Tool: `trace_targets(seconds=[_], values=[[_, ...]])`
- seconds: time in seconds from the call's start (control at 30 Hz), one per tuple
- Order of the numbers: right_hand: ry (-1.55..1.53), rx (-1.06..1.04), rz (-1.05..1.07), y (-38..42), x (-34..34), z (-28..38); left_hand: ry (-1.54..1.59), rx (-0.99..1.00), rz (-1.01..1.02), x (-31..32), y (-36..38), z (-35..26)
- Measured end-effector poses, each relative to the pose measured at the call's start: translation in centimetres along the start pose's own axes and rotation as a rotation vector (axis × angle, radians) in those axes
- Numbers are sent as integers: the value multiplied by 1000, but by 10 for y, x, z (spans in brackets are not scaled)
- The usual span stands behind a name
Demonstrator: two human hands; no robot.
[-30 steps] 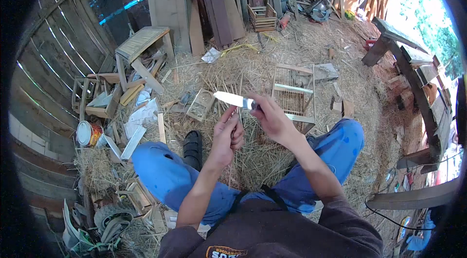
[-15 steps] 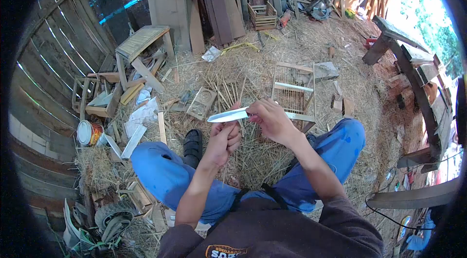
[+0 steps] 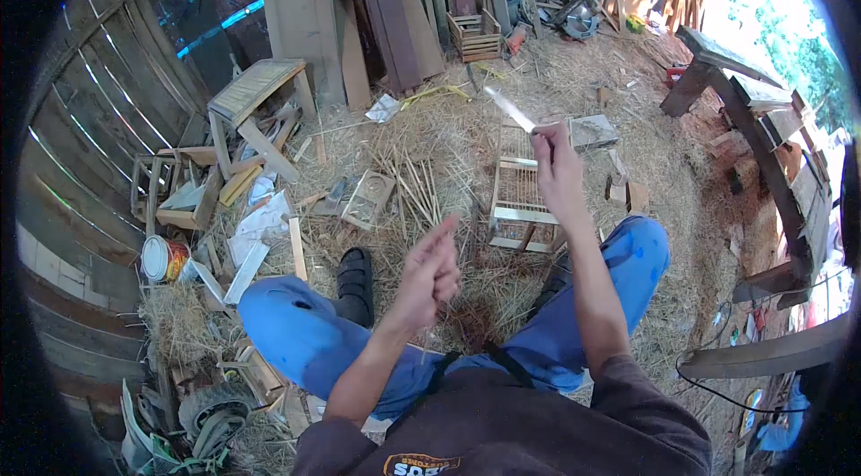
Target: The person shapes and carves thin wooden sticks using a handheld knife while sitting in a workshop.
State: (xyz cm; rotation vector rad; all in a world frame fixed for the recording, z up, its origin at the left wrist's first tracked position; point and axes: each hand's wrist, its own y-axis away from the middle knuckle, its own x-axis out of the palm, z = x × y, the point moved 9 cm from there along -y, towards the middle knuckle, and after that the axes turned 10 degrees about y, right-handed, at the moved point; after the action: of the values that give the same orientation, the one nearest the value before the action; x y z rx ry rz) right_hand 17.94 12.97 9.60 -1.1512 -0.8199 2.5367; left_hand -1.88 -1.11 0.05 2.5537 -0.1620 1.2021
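My right hand [image 3: 558, 162] is closed around the handle end of a knife [image 3: 509, 108]. Its bright blade points up and to the left, above the straw-covered ground. Lower and to the left, my left hand [image 3: 429, 279] has curled fingers, with the forefinger reaching forward. That hand is smeared by motion, so whatever may be in its fingers cannot be made out. Beneath my right hand lies a small wooden cage [image 3: 518, 187] with thin bars. Several thin sticks [image 3: 408, 182] lie on the straw beyond my left hand, beside a wooden panel with round holes [image 3: 369, 198].
At the left are a small wooden stool [image 3: 257, 86], scrap wood and a paint can [image 3: 165, 258]. A slatted crate [image 3: 475, 34] and a circular saw [image 3: 577, 18] stand at the back near leaning boards. A dark wooden bench [image 3: 762, 135] runs along the right.
My hands have come apart. The right has swung forward and to the right with the knife, its blade now tilted upward; the left has dropped slightly toward me.
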Motion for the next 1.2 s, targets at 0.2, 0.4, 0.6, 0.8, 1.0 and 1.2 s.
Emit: trace_targets(seconds=[0.2,0.4,0.6,0.8,1.0,1.2], values=[[-217,-324,237,52,32,79,64,149,-102,-28,-11,-28],[-289,-458,385,79,58,109,97,61,-91,-25,-14,-15],[-225,-640,271,78,50,117,-3,47,-131,-28,-10,-19],[-144,-757,214,78,43,120,-15,5,-109,-16,-8,-19],[-119,-771,207,76,40,118,-22,-15,-78,-18,-10,-13],[-42,-753,200,72,37,117,-23,-45,-71,-12,-11,-16]])
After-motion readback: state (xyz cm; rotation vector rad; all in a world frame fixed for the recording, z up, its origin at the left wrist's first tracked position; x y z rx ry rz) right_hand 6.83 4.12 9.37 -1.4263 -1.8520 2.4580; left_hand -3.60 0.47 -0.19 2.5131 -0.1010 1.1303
